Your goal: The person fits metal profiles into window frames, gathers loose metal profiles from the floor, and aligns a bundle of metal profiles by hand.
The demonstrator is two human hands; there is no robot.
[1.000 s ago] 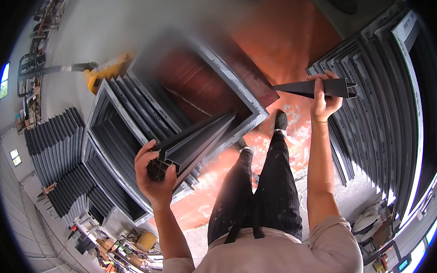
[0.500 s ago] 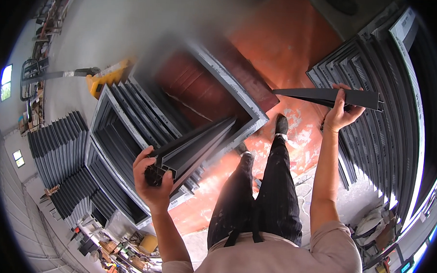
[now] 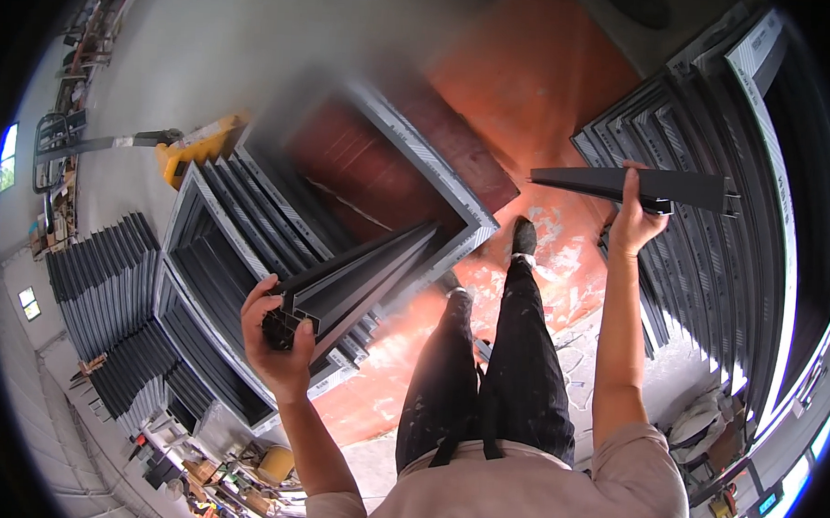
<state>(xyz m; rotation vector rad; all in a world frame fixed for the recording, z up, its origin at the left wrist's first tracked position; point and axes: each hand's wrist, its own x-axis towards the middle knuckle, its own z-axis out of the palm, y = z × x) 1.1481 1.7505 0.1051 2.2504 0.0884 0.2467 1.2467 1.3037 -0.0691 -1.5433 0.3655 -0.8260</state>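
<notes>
My left hand [image 3: 280,346] grips the near end of a long dark metal profile bar [image 3: 363,271] that points away toward the upper right. My right hand [image 3: 634,218] holds a second dark profile bar [image 3: 622,185], raised and lying almost level, its tip pointing left. Below me are my legs in dark trousers [image 3: 493,374] and one shoe [image 3: 523,236] on the orange-red floor. The left bar hangs over a stack of dark frames [image 3: 249,252].
Dark rectangular frames [image 3: 220,278] lie stacked on the floor at left and centre. More frames [image 3: 712,235] lean in rows at the right. A pile of dark bars [image 3: 99,282] lies far left. A yellow pallet jack [image 3: 193,143] stands behind. Clutter and tools [image 3: 202,472] sit at lower left.
My right hand has carried its bar further right and slightly lower. My left hand with its bar has stayed about in place. My feet have shifted forward.
</notes>
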